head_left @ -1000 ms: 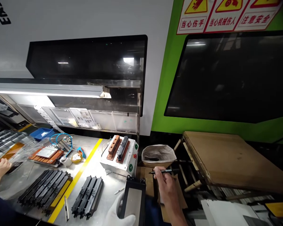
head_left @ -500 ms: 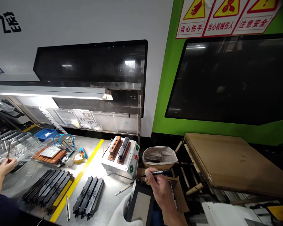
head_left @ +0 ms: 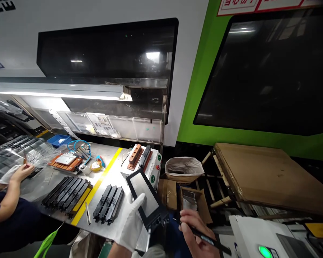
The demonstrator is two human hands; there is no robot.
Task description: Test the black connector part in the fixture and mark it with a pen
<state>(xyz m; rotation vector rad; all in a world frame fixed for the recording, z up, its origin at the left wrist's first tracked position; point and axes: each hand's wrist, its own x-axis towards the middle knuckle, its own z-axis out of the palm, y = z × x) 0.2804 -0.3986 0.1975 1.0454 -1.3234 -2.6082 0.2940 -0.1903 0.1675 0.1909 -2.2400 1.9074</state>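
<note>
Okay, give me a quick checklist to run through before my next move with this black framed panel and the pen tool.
1. Gloved left hand grips black rectangular framed panel with grey face: ok.
2. Bare right hand holds slim black pen-shaped tool: ok.
3. Tool tip touching panel: not ok, apart.
4. Panel lifted off the steel workbench: ok.
5. Co-worker's hands away from panel: ok, far left.
6. Panel face free of defects: cannot tell.
</note>
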